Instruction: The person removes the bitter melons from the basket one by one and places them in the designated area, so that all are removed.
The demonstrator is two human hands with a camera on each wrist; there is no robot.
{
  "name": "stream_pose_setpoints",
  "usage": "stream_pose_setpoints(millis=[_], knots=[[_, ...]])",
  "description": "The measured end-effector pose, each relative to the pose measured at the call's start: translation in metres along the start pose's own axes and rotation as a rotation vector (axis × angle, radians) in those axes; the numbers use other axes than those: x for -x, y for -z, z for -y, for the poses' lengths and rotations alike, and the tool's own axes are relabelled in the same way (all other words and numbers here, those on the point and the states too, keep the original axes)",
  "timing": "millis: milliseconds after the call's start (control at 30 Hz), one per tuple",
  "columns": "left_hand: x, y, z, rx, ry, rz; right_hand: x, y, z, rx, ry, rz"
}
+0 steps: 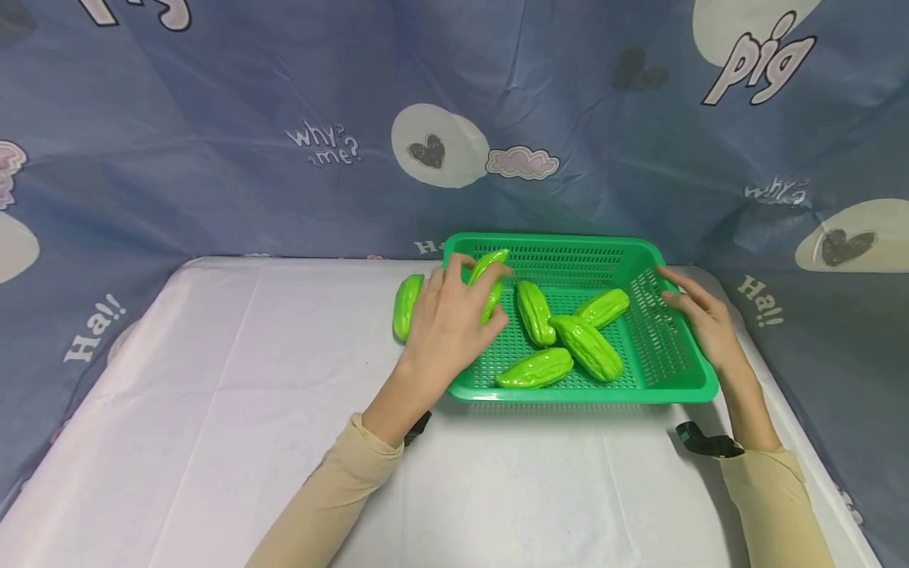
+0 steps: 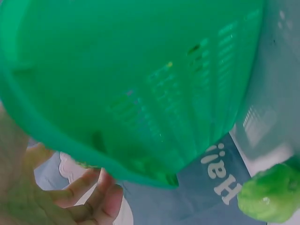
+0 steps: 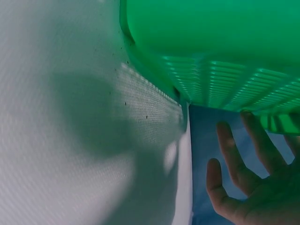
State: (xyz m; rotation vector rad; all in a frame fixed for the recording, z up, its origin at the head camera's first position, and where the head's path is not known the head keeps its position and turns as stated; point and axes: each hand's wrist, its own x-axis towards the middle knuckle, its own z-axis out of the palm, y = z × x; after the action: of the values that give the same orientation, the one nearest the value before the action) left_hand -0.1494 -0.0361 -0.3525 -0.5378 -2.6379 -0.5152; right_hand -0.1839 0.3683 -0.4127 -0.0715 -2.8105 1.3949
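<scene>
In the head view my left hand [image 1: 449,315] reaches over the left rim of the green basket [image 1: 582,396], thumb and fingers curled round a green vegetable [image 1: 491,301]. Part of that vegetable is hidden by the fingers. Several more lie on the basket floor, among them one [image 1: 586,347] at an angle near the middle. My right hand [image 1: 706,319] is at the basket's right rim, fingers extended; the right wrist view shows those fingers [image 3: 255,136] spread beside the wall. Another green vegetable [image 1: 407,308] lies outside, left of the basket.
A white cloth [image 1: 284,410] covers the table under the basket. Behind it hangs a blue patterned sheet [image 1: 248,181], which also comes down on both sides. The basket stands near the table's back edge.
</scene>
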Motion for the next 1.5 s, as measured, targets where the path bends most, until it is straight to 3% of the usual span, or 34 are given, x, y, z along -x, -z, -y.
stream_pose_setpoints(millis=[367, 667, 967, 1267, 1500], knots=[[0.001, 0.013, 0.015, 0.052, 0.039, -0.055, 0.001, -0.001, 0.000, -0.064, 0.008, 0.007], [0.001, 0.022, 0.029, -0.065, 0.094, -0.092, 0.002, -0.002, -0.001, -0.074, 0.024, 0.006], [0.004, 0.026, 0.050, -0.102, 0.210, -0.013, 0.004, -0.002, -0.002, -0.074, 0.022, 0.005], [0.006, 0.028, 0.084, -0.096, 0.320, 0.056, 0.002, -0.002, -0.003, -0.079, 0.052, 0.004], [0.012, 0.023, 0.104, -0.110, 0.367, 0.124, 0.001, -0.001, -0.003, -0.081, 0.053, 0.004]])
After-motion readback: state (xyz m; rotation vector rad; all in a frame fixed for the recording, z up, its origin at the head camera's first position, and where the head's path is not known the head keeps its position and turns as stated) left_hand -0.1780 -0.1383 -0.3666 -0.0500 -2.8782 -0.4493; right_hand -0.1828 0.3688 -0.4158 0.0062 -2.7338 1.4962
